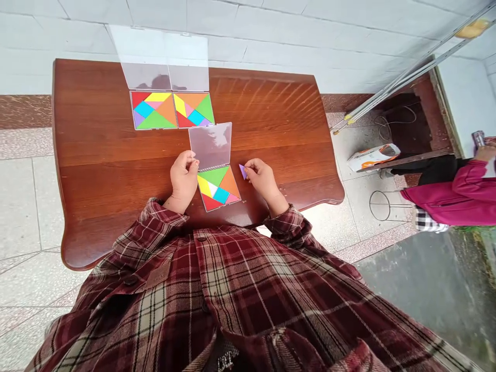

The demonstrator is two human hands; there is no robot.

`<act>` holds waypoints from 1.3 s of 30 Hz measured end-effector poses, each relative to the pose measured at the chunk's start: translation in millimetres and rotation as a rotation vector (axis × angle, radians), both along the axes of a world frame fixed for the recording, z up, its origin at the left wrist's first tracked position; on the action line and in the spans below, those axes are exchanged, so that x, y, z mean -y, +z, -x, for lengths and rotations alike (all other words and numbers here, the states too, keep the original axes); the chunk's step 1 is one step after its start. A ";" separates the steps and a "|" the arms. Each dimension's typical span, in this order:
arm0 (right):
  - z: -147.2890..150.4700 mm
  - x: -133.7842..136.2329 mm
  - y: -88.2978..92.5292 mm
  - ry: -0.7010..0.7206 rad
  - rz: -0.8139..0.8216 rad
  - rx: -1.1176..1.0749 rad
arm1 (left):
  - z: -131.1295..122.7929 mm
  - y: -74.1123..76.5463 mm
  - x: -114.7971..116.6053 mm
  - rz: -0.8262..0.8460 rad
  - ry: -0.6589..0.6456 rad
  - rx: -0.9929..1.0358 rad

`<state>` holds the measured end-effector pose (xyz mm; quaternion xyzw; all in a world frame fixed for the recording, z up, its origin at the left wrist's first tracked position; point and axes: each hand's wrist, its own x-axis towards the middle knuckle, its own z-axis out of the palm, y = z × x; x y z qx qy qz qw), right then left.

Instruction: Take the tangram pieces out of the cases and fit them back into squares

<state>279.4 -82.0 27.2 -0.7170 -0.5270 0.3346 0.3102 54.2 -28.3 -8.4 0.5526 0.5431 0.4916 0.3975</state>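
Just in front of me on the table lies a tangram case point(221, 195), its clear lid point(211, 147) raised at the back. Green, orange, yellow, blue, red and pink pieces lie in it, and a white gap point(211, 189) shows among them. With finger and thumb closed, my left hand point(183, 178) pinches the left edge of the lid. My right hand point(263, 181), to the right of the case, holds a small purple triangle tangram piece point(243, 171) between thumb and fingers, apart from the case.
Two more tangram cases, a left one point(154, 111) and a right one point(194, 109), lie filled behind, lids up near the wall point(251, 31). The brown table point(116, 170) has curved edges. At right are a white bag point(374, 156), a wire stand point(380, 205) and a person in a magenta jacket point(457, 194).
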 end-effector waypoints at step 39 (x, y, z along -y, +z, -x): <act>-37.4 -27.4 -3.6 -0.048 -0.023 -0.125 | 4.4 -12.0 -19.3 -0.066 0.062 -0.112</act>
